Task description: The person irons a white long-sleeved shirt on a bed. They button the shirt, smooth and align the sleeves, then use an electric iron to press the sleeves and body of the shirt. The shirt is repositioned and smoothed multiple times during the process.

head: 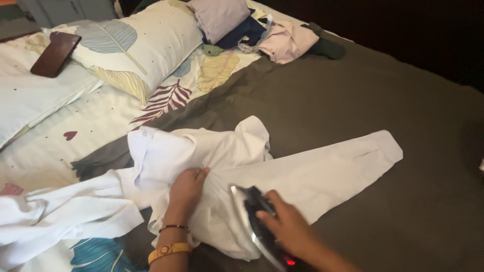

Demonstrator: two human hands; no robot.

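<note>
Two hands on the job: your left hand (187,185) is pressed flat, fingers together, on the white shirt (227,166) spread over the dark grey blanket (353,100) on the bed. Your right hand (287,224) is wrapped around the handle of the iron (249,211), soleplate tilted up off the sleeve.

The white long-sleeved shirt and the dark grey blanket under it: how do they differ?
The white long-sleeved shirt is pale and crumpled near its collar; the dark grey blanket is dark and lies mostly flat. The shirt is far smaller than the blanket. The left hand touches only the shirt. Both are plain cloth.
</note>
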